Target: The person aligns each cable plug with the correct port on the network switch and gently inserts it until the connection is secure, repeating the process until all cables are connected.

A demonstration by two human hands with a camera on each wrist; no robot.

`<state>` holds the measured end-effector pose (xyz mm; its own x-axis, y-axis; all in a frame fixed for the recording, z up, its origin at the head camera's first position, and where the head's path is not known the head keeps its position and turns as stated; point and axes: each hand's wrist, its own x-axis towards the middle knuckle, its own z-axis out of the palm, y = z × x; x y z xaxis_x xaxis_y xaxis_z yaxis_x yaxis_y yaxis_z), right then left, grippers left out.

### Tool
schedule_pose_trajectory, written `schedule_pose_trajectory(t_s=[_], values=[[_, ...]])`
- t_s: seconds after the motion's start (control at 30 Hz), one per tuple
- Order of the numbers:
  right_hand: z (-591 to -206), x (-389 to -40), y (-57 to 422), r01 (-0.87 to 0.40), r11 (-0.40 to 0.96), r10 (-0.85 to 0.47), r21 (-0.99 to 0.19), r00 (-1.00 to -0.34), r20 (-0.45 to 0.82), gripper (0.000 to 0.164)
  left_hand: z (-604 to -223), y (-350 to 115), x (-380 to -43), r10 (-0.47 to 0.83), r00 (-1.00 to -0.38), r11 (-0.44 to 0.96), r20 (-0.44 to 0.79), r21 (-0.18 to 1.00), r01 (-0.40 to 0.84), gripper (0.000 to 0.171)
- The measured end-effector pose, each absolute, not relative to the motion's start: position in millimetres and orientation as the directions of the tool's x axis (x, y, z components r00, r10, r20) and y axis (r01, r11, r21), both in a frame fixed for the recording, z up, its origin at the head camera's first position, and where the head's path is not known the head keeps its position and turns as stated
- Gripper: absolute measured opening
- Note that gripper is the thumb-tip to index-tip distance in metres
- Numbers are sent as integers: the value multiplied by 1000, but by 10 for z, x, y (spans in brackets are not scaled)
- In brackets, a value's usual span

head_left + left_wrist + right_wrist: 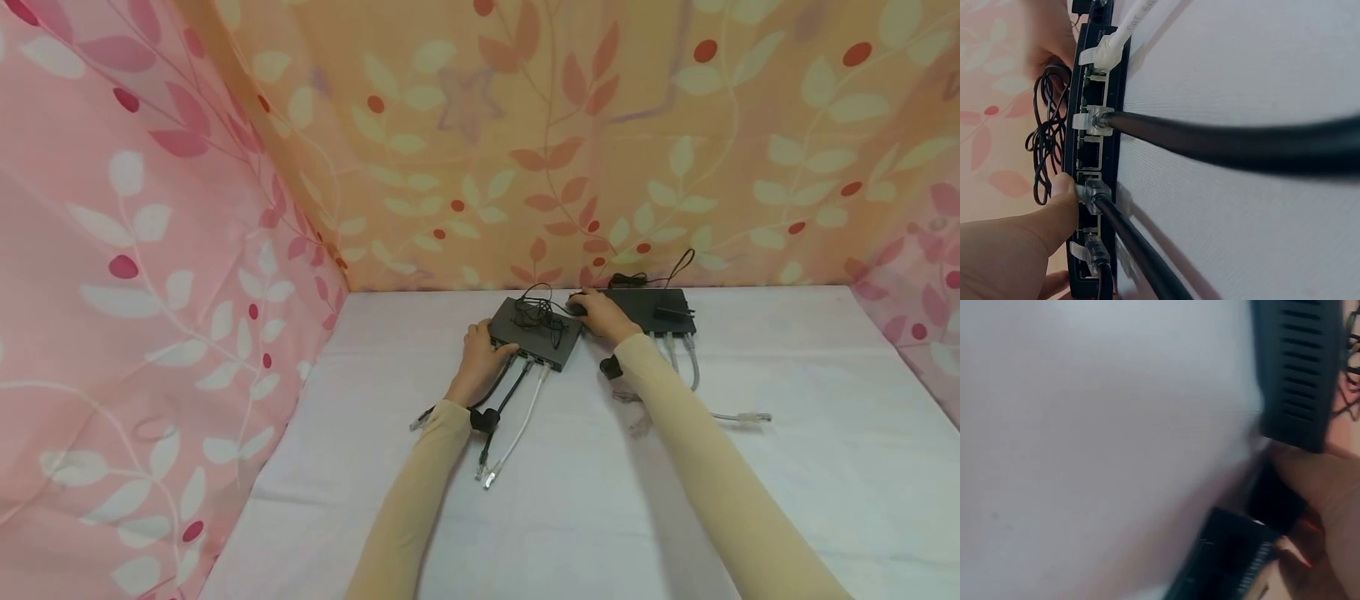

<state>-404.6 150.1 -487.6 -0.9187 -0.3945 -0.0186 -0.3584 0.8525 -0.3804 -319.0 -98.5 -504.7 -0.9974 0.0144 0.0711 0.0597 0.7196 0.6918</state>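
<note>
A dark network switch [517, 337] lies on the white cloth, with a coiled thin black cord [536, 315] on its top. My left hand [480, 358] grips its left end; the thumb [1063, 190] lies along the port side. Two black network cables [513, 387] and a white network cable [528, 425] run from its ports toward me. Beyond the switch's far right corner, my right hand [603, 315] pinches a black power adapter [1272, 497], partly hidden by the fingers. In the right wrist view the adapter sits between the two dark boxes.
A second dark network switch [637, 307] lies to the right, a small black plug [673, 314] on top and a black cord [628, 280] behind it. Grey network cables [692, 367] leave its front. An orange patterned curtain [480, 167] hangs along the table's back edge.
</note>
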Motion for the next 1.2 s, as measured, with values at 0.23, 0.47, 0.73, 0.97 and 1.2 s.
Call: schedule_pose_trajectory(t_s=[0.23, 0.47, 0.73, 0.97, 1.2], values=[[-4714, -3929, 1401, -420, 773, -411, -475, -903, 130, 42, -5061, -1039, -3205, 26, -996, 724, 80, 686, 74, 77], [-4736, -3651, 1166, -439, 797, -411, -414, -897, 161, 58, -5047, -1078, -3218, 12, -997, 725, 81, 685, 64, 76], [-4875, -3657, 1205, -359, 840, -289, -408, -931, 224, 33, -5112, -1003, -3226, 39, -997, 719, 69, 691, 76, 75], [-4942, -3673, 1425, -329, 839, -196, -433, -926, 324, 18, -5112, -990, -3222, 44, -997, 722, 69, 688, 79, 76], [-4859, -3530, 1459, -331, 865, -266, -378, -940, 214, 6, -5062, -1004, -3199, 35, -997, 727, 72, 682, 74, 76]])
